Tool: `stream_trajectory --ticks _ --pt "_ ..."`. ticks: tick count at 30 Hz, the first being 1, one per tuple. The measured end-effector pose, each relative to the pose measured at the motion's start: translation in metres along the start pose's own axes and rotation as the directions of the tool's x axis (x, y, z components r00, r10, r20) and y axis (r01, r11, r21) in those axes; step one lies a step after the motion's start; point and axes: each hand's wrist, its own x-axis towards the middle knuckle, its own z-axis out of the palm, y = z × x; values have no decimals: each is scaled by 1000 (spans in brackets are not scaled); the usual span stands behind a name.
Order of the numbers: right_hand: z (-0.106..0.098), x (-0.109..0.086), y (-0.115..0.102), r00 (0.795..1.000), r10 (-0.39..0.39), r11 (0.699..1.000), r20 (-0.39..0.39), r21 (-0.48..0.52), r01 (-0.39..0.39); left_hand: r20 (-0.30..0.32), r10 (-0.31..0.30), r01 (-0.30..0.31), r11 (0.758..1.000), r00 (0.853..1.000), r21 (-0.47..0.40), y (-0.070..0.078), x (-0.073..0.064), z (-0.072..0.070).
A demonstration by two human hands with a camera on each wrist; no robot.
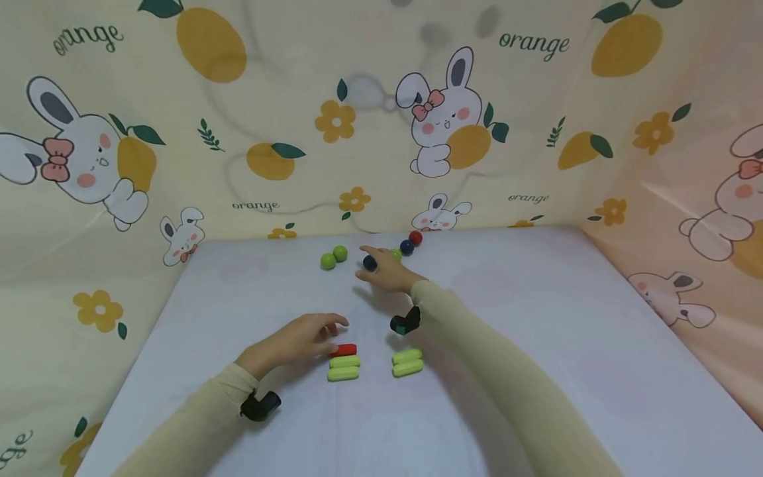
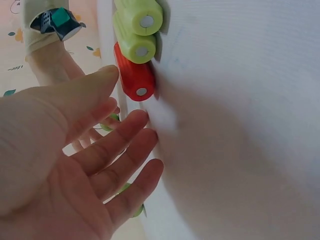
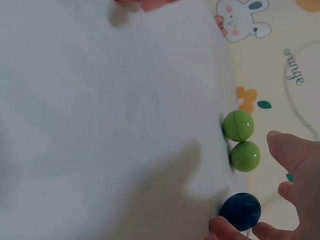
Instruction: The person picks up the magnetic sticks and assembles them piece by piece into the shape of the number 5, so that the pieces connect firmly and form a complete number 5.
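Left hand: at the centre-left of the head view, the left hand (image 1: 298, 342) has its grip loosely parted with nothing held; the thumb tip lies against or just beside the red cylinder, and contact cannot be told.
Red cylinder: the red cylinder (image 1: 346, 350) lies on the counter (image 1: 507, 384), just below the frame's middle.
Green cylinders: two green cylinders (image 1: 344, 373) lie side by side just below the red one; another green pair (image 1: 408, 368) lies to their right.
Right hand: near the upper middle, the right hand (image 1: 387, 270) has a wide grip around a dark blue ball (image 1: 369, 263), thumb well apart from it in the right wrist view; fingertips overlap the ball's edge, though a firm hold cannot be told.
Green balls: two green balls (image 1: 328, 261) sit left of the right hand.
Ball row: a partly hidden green ball (image 1: 397, 254), a second blue ball (image 1: 407, 247) and a red ball (image 1: 415, 238) run toward the upper right behind it.
Backdrop: a printed cloth (image 1: 286, 106) fills the upper frame.
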Motion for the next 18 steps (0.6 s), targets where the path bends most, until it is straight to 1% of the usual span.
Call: stream_trajectory --ticks 5,8,10,14,18 --pt "2 9 2 1000 22 999 5 -26 -22 4 -16 16 1000 1000 -2 1 0 1" --pt "7 13 5 1000 20 999 2 -38 -20 5 -17 17 1000 1000 -1 1 0 2" --pt "9 14 6 1000 8 999 -11 -52 -8 7 -6 6 1000 1000 -2 1 1 2" --pt "12 12 8 999 -17 999 -34 -34 16 18 1 0 1000 1000 -24 2 0 3" --pt "11 7 12 999 -37 999 -36 0 37 19 -14 15 999 1000 -37 2 0 4"
